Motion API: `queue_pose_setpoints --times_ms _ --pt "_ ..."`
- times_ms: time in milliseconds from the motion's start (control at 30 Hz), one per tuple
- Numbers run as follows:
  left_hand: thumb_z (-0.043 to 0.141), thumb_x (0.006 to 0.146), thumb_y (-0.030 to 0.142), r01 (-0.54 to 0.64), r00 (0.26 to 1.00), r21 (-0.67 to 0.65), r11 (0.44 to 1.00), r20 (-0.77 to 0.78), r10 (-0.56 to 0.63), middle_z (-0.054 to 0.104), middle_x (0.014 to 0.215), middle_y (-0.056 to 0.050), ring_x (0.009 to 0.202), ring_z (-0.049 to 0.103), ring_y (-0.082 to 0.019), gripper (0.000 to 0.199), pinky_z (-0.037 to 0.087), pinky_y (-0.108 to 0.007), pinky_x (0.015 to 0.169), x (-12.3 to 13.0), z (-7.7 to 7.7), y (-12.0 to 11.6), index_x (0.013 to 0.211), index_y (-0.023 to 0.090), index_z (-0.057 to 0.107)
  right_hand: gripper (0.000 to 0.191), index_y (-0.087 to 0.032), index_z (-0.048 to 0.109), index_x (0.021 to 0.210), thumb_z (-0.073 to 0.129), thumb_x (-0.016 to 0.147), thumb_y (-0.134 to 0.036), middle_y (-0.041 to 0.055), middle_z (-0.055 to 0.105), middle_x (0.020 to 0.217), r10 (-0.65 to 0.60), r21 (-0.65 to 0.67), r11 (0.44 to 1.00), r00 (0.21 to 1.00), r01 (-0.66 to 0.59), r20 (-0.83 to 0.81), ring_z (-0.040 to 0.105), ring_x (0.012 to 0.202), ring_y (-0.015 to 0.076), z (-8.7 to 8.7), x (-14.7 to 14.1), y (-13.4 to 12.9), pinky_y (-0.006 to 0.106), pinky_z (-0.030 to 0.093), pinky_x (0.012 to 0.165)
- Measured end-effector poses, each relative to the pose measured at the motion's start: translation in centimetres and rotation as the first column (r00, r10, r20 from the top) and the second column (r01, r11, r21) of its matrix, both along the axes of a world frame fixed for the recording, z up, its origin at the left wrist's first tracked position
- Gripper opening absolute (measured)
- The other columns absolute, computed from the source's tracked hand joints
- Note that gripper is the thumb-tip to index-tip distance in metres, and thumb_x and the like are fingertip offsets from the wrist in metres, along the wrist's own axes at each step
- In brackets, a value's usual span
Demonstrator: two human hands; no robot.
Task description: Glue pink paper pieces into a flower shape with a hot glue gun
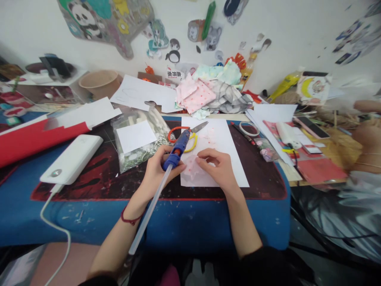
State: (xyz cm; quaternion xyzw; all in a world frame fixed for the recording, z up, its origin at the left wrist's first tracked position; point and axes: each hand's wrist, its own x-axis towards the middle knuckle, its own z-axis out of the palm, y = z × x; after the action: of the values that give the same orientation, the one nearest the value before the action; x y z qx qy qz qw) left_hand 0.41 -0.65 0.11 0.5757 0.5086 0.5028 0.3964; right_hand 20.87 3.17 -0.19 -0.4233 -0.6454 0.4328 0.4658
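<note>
My left hand (154,169) is closed around a blue hot glue gun (175,155); a long translucent glue stick (151,210) sticks out of its back towards me. In a pinch, my right hand (218,169) grips the edge of a thin pink dotted fabric piece (192,169). The left thumb also reaches to that fabric's left side. Beneath both lies a white sheet of paper (232,171) with faint pink dotted scraps (210,135) on it. Scissors (199,127) with red and yellow handles lie behind the glue gun, partly covered by it.
A plastic bag (127,161) with a white card (136,136) lies left of the paper. A white power bank (71,159) with a cable rests further left. Crumpled fabrics (208,91) are heaped at the back. A phone (312,127) and a co-worker's arm (369,135) are at the right.
</note>
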Motion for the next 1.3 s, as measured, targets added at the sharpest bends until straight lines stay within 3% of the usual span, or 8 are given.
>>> queue_pose_setpoints --times_ms 200,367,633,867,1033,1167,1300 --pt "0.085 0.075 0.033 -0.008 1.0 0.011 1.0 -0.029 0.008 0.075 0.08 0.001 0.069 0.067 -0.017 0.038 0.053 -0.03 0.069 -0.1 0.0 0.0 0.099 0.022 0.057 0.009 -0.022 0.076 0.086 0.073 0.084 -0.031 0.0034 0.076 0.089 -0.025 -0.03 0.999 0.998 0.023 -0.055 0.068 0.078 0.0161 0.1 1.4 -0.1 0.031 0.055 0.07" --pt "0.085 0.075 0.033 -0.016 0.999 0.011 1.0 -0.038 0.016 0.074 0.08 0.0 0.067 0.066 -0.016 0.038 0.051 -0.029 0.068 -0.1 0.0 0.0 0.098 0.021 0.057 0.019 -0.025 0.077 0.098 0.077 0.083 -0.036 0.004 0.076 0.1 0.044 -0.067 0.997 0.997 -0.04 0.064 0.067 0.077 0.0154 -0.1 2.0 -0.6 0.03 0.055 0.067" --pt "0.086 0.074 0.031 -0.03 1.0 -0.004 1.0 0.0 0.03 0.074 0.079 0.001 0.066 0.065 -0.015 0.037 0.052 -0.027 0.065 0.0 0.1 0.0 0.097 0.021 0.057 0.012 -0.022 0.075 0.082 0.079 0.081 -0.033 0.002 0.072 0.085 0.014 -0.042 0.999 1.0 -0.013 0.017 0.064 0.078 0.0154 -0.4 2.2 -0.8 0.03 0.052 0.07" --pt "0.086 0.073 0.027 -0.108 0.989 0.015 0.994 0.103 0.105 0.073 0.077 0.003 0.06 0.063 -0.012 0.038 0.05 -0.023 0.055 0.0 -0.6 0.3 0.097 0.022 0.056 0.017 -0.022 0.078 0.079 0.086 0.073 -0.035 -0.0014 0.066 0.062 -0.105 -0.211 0.975 0.978 0.065 -0.18 0.056 0.055 0.0109 -0.6 2.9 -0.7 0.026 0.048 0.055" --pt "0.08 0.081 0.032 -0.115 0.991 -0.022 0.993 0.066 0.117 0.072 0.077 0.002 0.051 0.054 -0.008 0.031 0.045 -0.02 0.046 0.0 -0.4 0.1 0.098 0.02 0.058 0.016 -0.02 0.077 0.077 0.087 0.072 -0.032 -0.0013 0.065 0.057 -0.153 -0.243 0.965 0.961 0.095 -0.229 0.057 0.053 0.0097 -0.7 4.0 -0.4 0.024 0.047 0.054" --pt "0.073 0.088 0.039 -0.094 0.985 -0.068 0.993 0.142 0.103 0.07 0.073 0.001 0.045 0.045 -0.006 0.029 0.04 -0.02 0.042 0.1 -0.3 -0.1 0.103 0.02 0.057 0.024 -0.017 0.075 0.076 0.086 0.072 -0.038 0.0006 0.066 0.061 -0.016 -0.335 0.942 0.994 -0.02 -0.104 0.056 0.055 0.0096 -0.4 4.9 0.2 0.023 0.045 0.054" --pt "0.073 0.088 0.041 -0.087 0.98 -0.077 0.993 0.17 0.099 0.07 0.071 0.0 0.046 0.044 -0.007 0.032 0.04 -0.02 0.043 0.2 -0.4 -0.1 0.106 0.019 0.058 0.032 -0.015 0.071 0.071 0.08 0.078 -0.046 -0.0005 0.059 0.059 0.202 -0.461 0.872 0.979 -0.165 0.032 0.05 0.053 0.0077 0.3 5.6 1.2 0.022 0.039 0.051"
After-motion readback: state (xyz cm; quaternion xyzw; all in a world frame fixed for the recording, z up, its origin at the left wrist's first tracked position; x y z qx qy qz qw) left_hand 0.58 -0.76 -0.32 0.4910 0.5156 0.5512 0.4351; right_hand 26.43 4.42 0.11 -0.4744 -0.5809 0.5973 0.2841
